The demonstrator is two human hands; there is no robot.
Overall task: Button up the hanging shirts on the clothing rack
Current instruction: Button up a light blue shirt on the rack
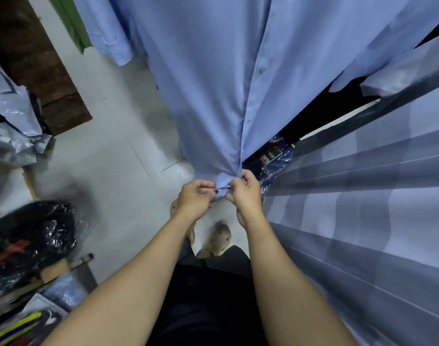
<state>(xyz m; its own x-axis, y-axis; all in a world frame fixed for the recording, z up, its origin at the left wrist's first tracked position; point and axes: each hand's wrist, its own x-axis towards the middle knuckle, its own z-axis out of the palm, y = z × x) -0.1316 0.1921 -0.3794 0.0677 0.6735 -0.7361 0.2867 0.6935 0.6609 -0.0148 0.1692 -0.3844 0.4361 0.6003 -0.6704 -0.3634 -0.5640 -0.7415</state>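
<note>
pinching the bottom hem of the blue shirt (pixel 213 83), the left hand (pixel 194 198) and right hand (pixel 245 193) sit close together, each clamped on fabric at the placket's lower end. the shirt hangs straight ahead over the pale tiled floor (pixel 108 151), more blue shirts (pixel 363 196) just right.

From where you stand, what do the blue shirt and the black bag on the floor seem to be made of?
The blue shirt, pinched at its hem by the left hand and right hand, looks like thin woven cloth, matte, falling in soft folds. The black bag looks like glossy plastic film: sharp white glints on its crinkles.
</note>
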